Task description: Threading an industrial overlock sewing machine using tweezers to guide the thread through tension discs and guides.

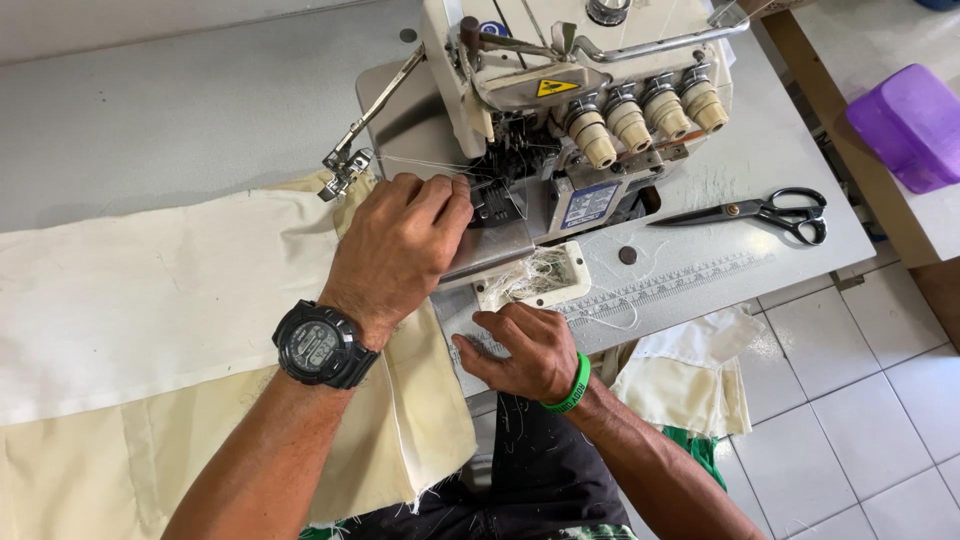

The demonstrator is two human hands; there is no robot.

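Note:
My left hand, with a black digital watch on the wrist, lies flat on cream fabric and presses it toward the presser foot of a cream overlock sewing machine. Its fingertips touch the cloth right beside the needle area. My right hand, wearing a green wristband, rests with curled fingers on the table edge just below a small tray of thread scraps. It grips nothing that I can see.
Black-handled scissors lie on the grey table right of the machine. A purple plastic box sits on a neighbouring surface at the far right. More cream fabric pieces hang below the table over the white tiled floor.

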